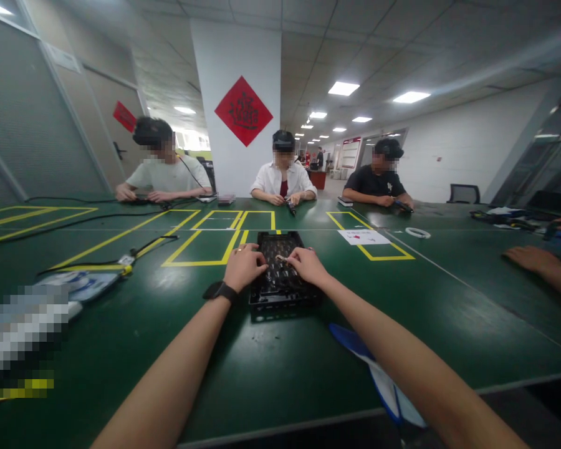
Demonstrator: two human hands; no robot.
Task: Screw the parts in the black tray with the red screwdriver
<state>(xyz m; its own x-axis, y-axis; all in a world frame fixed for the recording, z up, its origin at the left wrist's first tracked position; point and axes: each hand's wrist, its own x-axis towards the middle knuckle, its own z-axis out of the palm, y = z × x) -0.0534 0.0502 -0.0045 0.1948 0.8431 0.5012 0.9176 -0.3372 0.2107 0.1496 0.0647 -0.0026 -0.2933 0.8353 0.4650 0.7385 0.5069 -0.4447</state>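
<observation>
A black open plastic case (pixel 285 299) lies lengthwise in front of me on the green table. Inside it are rows of small shiny shapes, too dark to make out. My left hand (pixel 244 268) is closed at the case's left side, its thumb over the inside and its fingers curled at the rim. Above the case's middle, my right hand (pixel 307 265) pinches a small pale piece (pixel 281 258) between thumb and fingertips; its kind is too small to tell.
Yellow tape outlines (pixel 194 263) mark the green table (pixel 449 324). A white paper (pixel 363 237) and a white ring (pixel 417 232) lie right of the case. Blue-and-white fan-like things (pixel 350 340) are under my right forearm. Three people sit opposite; another person's hand (pixel 533 259) rests at right.
</observation>
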